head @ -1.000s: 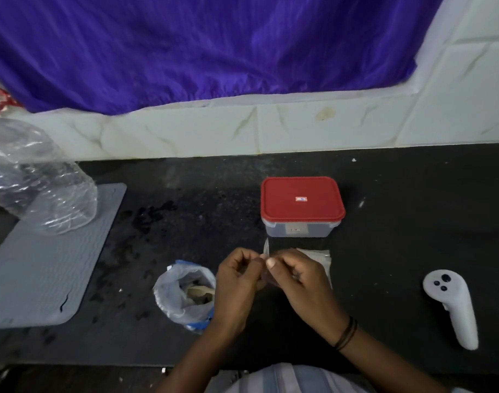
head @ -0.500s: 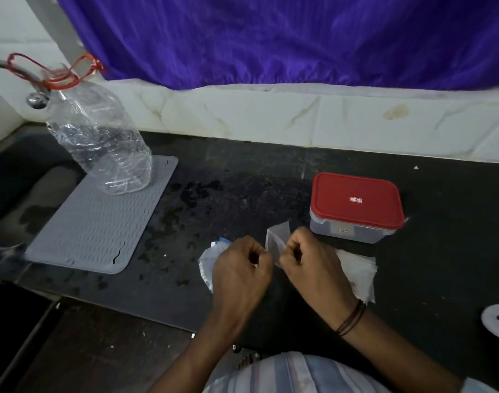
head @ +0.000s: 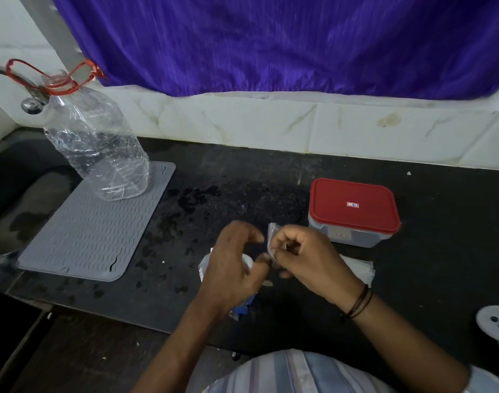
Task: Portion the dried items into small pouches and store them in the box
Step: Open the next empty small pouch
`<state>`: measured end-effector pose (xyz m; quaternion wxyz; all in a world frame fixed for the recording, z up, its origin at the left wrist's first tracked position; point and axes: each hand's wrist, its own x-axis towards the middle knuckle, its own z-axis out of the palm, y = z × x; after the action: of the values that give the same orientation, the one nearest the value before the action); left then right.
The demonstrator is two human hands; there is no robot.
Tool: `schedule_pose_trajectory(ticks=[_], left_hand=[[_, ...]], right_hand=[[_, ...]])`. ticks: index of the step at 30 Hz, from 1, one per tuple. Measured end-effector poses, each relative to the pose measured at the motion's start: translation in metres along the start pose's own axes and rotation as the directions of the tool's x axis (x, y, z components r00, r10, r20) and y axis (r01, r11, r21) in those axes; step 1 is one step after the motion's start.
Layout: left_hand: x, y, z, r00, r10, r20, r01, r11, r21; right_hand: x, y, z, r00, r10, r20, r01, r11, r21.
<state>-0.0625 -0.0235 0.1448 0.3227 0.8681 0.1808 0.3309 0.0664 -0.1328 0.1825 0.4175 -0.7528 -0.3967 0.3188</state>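
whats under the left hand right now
A clear plastic bag with blue print lies on the black counter beneath the left hand. The hand covers its opening, so its contents cannot be seen.

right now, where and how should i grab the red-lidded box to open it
Take the red lid of the box by its front lip, coming from above and the near side. The lid overhangs the clear base all round, and that edge faces the hands, with nothing resting on top.

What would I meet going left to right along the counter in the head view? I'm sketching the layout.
Clear plastic bottle → grey mat → left hand → right hand → red-lidded box → white controller.
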Motion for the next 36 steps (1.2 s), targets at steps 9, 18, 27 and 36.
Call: schedule_pose_trajectory(ticks=[9,18,27,36], left_hand=[[-0.015,-0.017,0.02,0.992,0.054,0.116,-0.059,0.997,0.039],[-0.02,-0.019,0.03,0.993,0.061,0.105,-0.065,0.997,0.033],[-0.026,-0.026,0.022,0.997,-0.037,0.071,0.043,0.995,-0.088],[-0.03,-0.022,0.006,0.999,-0.025,-0.032,0.027,0.997,0.071]], right_hand=[[0.004,0.005,0.003,0.945,0.032,0.324,-0.12,0.96,0.255],[0.007,0.007,0.013,0.987,-0.039,0.156,0.081,0.96,-0.269],[0.007,0.004,0.014,0.888,0.004,0.46,0.148,0.944,-0.295],[0.004,0.004,0.026,0.916,-0.11,0.385,0.163,0.981,-0.107]])
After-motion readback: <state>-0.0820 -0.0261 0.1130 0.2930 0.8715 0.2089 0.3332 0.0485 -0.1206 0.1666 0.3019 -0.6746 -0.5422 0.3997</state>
